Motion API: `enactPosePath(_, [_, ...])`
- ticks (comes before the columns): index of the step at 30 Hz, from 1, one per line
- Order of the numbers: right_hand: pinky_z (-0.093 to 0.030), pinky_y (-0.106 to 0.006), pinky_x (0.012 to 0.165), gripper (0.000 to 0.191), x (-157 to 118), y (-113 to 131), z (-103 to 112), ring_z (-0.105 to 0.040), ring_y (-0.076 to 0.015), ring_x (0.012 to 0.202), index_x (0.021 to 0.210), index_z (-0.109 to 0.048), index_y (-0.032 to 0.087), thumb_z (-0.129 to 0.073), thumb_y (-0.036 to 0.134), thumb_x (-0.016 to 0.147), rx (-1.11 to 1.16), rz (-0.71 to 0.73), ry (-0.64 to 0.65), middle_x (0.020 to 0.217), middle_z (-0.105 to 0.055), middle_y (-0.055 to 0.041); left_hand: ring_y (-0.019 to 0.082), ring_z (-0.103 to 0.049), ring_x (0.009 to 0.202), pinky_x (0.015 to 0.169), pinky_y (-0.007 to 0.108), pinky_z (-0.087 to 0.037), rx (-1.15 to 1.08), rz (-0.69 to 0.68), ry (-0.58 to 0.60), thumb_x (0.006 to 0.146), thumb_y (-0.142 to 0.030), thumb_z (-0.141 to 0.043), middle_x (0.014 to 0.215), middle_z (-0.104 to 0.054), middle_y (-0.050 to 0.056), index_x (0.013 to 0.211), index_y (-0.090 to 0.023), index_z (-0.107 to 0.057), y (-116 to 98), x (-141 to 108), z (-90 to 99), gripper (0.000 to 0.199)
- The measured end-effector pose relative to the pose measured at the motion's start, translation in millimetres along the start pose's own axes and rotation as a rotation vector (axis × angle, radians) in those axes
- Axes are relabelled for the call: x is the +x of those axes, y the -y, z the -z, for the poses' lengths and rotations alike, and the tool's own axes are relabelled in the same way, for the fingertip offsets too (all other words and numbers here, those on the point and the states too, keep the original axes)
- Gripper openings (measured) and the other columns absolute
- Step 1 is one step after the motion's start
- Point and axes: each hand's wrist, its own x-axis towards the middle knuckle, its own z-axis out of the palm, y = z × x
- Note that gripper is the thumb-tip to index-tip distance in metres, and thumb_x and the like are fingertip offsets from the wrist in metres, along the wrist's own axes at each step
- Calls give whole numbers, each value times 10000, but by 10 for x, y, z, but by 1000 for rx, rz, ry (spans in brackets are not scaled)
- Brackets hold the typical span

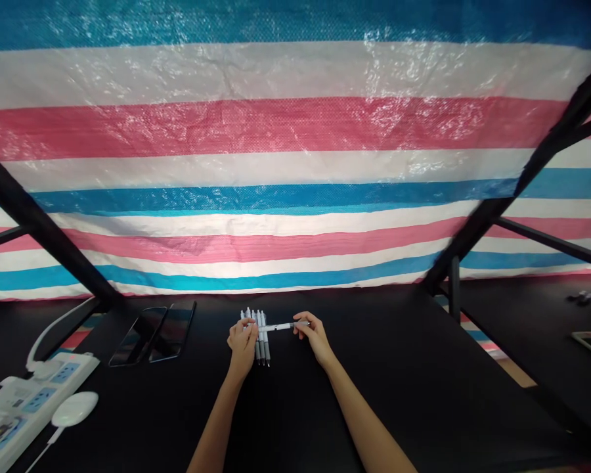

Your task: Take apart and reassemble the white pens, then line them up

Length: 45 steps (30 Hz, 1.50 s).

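A slim white-and-grey retractable pen [283, 326] is held crosswise just above a row of matching pens [262, 341], which lie side by side on a matte black tabletop [384, 374]. The right hand [315, 337] pinches its far end between thumb and fingertips, while the left hand [242, 347], fingers curled, closes on its near end over the row. Held at both ends, the pen stays level and clear of its neighbours, with its barrel exposed between the hands.
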Motion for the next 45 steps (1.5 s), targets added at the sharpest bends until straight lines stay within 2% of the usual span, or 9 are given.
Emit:
enactPosePath(6, [-324, -213, 450, 225, 4, -31, -10, -443, -89, 403, 868, -585, 171, -618, 317, 700, -9, -11, 16, 518, -598, 37, 258, -468, 1013, 890, 428, -341, 29, -7, 37, 829, -344, -431, 1079, -622, 43, 550, -212, -600, 95, 33, -28, 352])
enactPosePath(12, [-281, -195, 361, 467, -11, -22, -21, -409, -95, 311, 1079, -548, 153, -606, 468, 740, -69, -62, 45, 409, -536, 70, 273, -445, 1065, 902, 444, -337, 42, 25, 39, 839, -330, -423, 1158, -592, 44, 602, -221, -642, 156, 50, -55, 340])
enactPosePath(15, [-244, -182, 325, 408, -18, -29, -26, -352, -81, 273, 919, -588, 156, -578, 528, 753, -124, -69, 53, 339, -456, 88, 277, -441, 1074, 894, 446, -344, 58, 34, 13, 844, -320, -420, 1198, -561, 58, 713, -238, -675, 163, 48, -70, 299])
enactPosePath(19, [-229, -173, 317, 378, -19, -54, -35, -313, -64, 264, 710, -535, 186, -551, 559, 766, -167, -61, 38, 325, -427, 88, 273, -457, 1056, 877, 440, -359, 85, 38, -14, 841, -301, -431, 1212, -539, 67, 772, -247, -685, 162, 55, -79, 269])
enactPosePath(22, [-245, -176, 329, 352, -13, -69, -43, -346, -71, 286, 745, -530, 189, -546, 539, 774, -171, -40, 17, 364, -455, 84, 271, -468, 1041, 867, 436, -368, 104, 27, -26, 837, -287, -440, 1205, -535, 80, 786, -237, -686, 120, 42, -72, 256])
enactPosePath(27, [-291, -186, 380, 331, 17, -93, -28, -420, -70, 358, 926, -495, 210, -626, 433, 719, -30, 45, -37, 577, -559, 72, 265, -480, 1024, 871, 439, -365, 112, 19, -65, 847, -272, -420, 1189, -542, 87, 786, -227, -678, 34, 4, -56, 269])
enactPosePath(33, [-340, -217, 415, 303, 22, -95, 1, -446, -75, 382, 730, -562, 182, -634, 476, 719, -89, 47, -39, 632, -615, 8, 259, -484, 995, 856, 432, -374, 63, 62, -65, 836, -286, -432, 1143, -569, 83, 747, -237, -681, 50, 29, -40, 269])
enactPosePath(39, [-270, -203, 364, 416, 7, -89, -31, -409, -77, 324, 631, -540, 176, -558, 570, 761, -139, 4, -70, 462, -563, 14, 252, -479, 1002, 868, 432, -369, 54, 82, -65, 845, -289, -418, 1151, -563, 66, 729, -231, -669, 33, 21, -33, 283])
enactPosePath(45, [-358, -223, 412, 376, 26, -90, -1, -471, -92, 383, 902, -577, 190, -684, 453, 656, 71, 38, -167, 625, -632, 15, 259, -471, 1020, 868, 433, -370, 0, 128, -30, 833, -309, -453, 1156, -560, 51, 744, -242, -671, 147, 60, -31, 245])
